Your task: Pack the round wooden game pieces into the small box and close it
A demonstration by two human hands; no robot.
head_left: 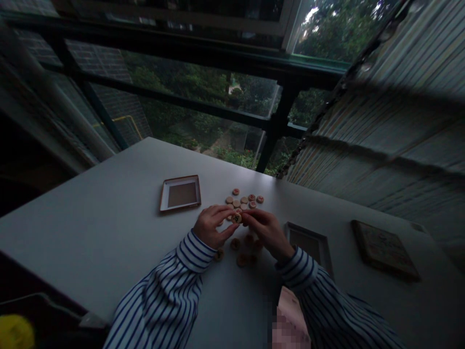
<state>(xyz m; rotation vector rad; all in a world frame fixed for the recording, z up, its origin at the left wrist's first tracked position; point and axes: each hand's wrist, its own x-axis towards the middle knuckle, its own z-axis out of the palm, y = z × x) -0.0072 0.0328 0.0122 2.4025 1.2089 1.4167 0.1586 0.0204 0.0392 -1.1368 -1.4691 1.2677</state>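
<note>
Between the thumb and fingers of my left hand is a round wooden Chinese chess piece with a dark character facing up. The fingertips of my right hand close on the right edge of that same piece. Just beyond my hands lie several loose Chinese chess pieces, some with red marks and some with plain faces. More pieces are scattered in the shade between my wrists, and their characters are hard to read. My right hand partly covers the pieces beneath it.
A shallow open box lid lies left of the pieces on the white table. Another shallow tray sits beside my right wrist, partly hidden by it. A flat brown box rests farther right. Windows and a blind border the far edge.
</note>
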